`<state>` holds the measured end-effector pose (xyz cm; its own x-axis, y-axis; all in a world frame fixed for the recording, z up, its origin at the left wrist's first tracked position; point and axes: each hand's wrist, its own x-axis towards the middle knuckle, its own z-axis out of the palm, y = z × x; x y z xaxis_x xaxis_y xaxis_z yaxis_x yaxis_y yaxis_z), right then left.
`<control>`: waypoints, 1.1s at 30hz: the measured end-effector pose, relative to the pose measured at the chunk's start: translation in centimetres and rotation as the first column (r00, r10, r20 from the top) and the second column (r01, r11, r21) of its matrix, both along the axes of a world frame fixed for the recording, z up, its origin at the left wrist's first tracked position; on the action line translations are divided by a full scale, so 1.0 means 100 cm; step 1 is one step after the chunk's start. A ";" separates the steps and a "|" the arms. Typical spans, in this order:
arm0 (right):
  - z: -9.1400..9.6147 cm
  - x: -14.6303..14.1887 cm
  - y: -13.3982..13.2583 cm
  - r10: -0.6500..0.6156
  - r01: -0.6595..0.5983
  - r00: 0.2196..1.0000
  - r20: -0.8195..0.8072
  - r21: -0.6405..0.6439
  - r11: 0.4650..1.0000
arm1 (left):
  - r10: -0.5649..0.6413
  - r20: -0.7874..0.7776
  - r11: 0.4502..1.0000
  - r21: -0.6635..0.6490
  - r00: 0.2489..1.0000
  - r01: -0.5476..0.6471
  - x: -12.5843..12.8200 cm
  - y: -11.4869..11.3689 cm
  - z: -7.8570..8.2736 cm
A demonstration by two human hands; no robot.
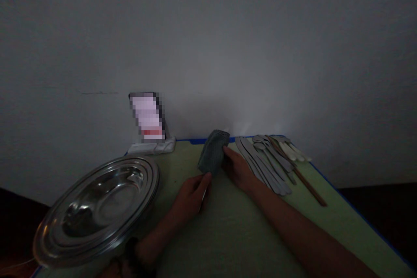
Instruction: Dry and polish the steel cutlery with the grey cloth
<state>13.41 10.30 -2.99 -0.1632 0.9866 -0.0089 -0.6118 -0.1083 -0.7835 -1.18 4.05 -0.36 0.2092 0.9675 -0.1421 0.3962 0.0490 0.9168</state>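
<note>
Over the middle of the table, a grey-green cloth (213, 152) is held up, folded over. My right hand (239, 168) grips its right side, thumb up and fingers behind it. My left hand (192, 195) is closed just below the cloth's lower edge, around a thin metal piece of cutlery (202, 202). Only part of its handle shows under the palm; the other end is hidden by the cloth, so its kind is unclear. To the right of my right hand lie several table knives (263, 167), metal spoons (273, 158) and brown chopsticks (309, 185).
A large shiny steel basin (148, 195) with a wide rim stands at the left. Behind it a phone (148, 115) leans upright on a white packet (151, 147). Pale-handled cutlery (289, 151) lies at the back right. A grey wall (208, 52) borders the green tabletop (228, 234).
</note>
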 end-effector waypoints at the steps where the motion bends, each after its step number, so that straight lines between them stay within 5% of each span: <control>1: 0.000 0.001 0.000 0.007 -0.007 1.000 0.006 0.013 1.000 | -0.005 -0.001 1.000 0.008 1.000 0.005 0.000 0.000 -0.001; 12: 0.000 0.001 0.000 0.053 -0.053 0.997 0.047 0.002 0.999 | -0.036 -0.090 0.999 0.035 0.995 0.039 0.001 -0.003 -0.009; 21: 0.001 -0.001 -0.001 -0.011 0.010 0.999 -0.045 -0.019 1.000 | -0.061 0.074 0.998 0.008 0.995 0.061 0.001 -0.004 -0.007; 33: 0.005 0.001 -0.005 0.015 -0.014 1.000 0.019 -0.044 0.999 | -0.110 -0.009 0.993 -0.033 0.994 0.109 0.002 -0.006 -0.007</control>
<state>13.47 9.79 -2.53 -0.1772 0.9826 -0.0551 -0.5945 -0.1515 -0.7897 -1.01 3.41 -1.11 0.3120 0.9336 -0.1761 0.4110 0.0345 0.9110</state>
